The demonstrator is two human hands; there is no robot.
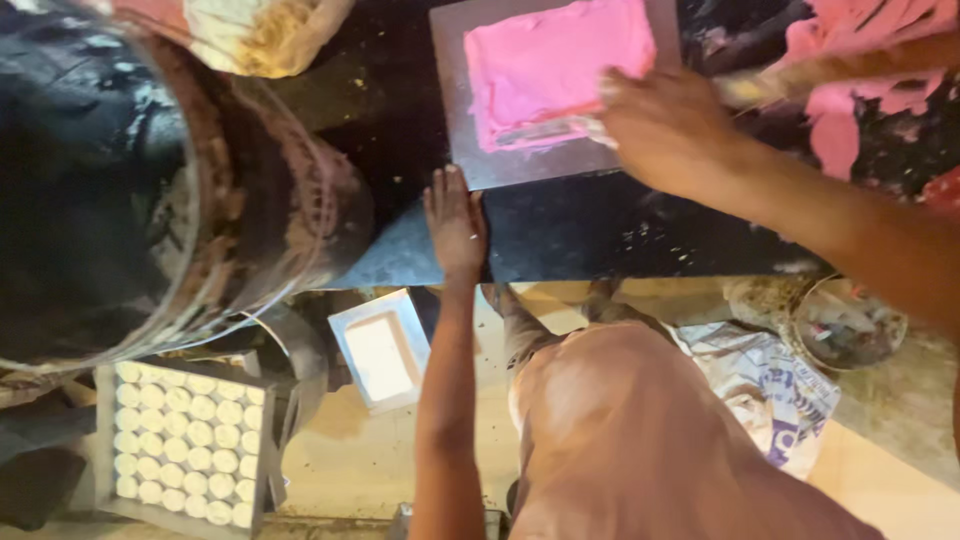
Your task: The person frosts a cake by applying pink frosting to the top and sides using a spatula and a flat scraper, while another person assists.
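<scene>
The left hand (455, 222) lies flat, fingers open, just below the grey mould tray (455, 110); the right hand (668, 125) grips a scraper, spreading pink paste (555, 60), seemingly soft and smeary; the tray looks stiff, best held by its edges.

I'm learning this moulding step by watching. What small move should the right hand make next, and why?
Probably draw the right hand with its scraper on across the pink paste. The paste covers most of the grey mould but looks uneven, with bare grey along the near edge. The left hand rests flat by that edge.
</scene>
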